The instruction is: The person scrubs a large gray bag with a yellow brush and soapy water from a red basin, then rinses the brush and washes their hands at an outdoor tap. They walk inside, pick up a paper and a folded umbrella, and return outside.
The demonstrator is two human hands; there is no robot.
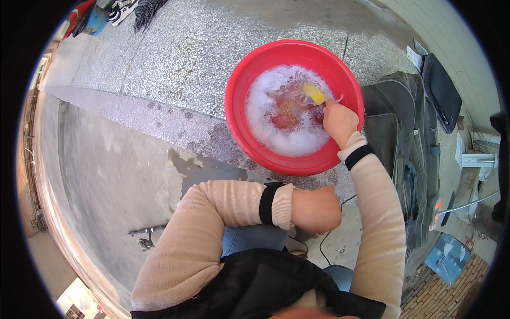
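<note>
A round red basin [241,135] stands in front of me with sudsy water [271,135] in it. My right hand [340,121] is closed at the basin's right side, over the foam. From its fingers a yellow block-shaped tool [314,93], which looks like a small scrubbing brush, reaches toward the middle. Water splashes beside the yellow part, and the grip is hidden in my fist. Reddish shapes under the suds are too blurred to name. My left hand [319,210] is curled into a fist near my knees, below the basin's near rim, with nothing visible in it.
Dark grey bags or cases [409,117] stand close on the right, with a black flat case [442,93] against the wall. A fishing rod with a reel [146,243] lies on the left floor. Shoes [122,11] sit at the far left. A thin dark cable [322,250] runs near my legs.
</note>
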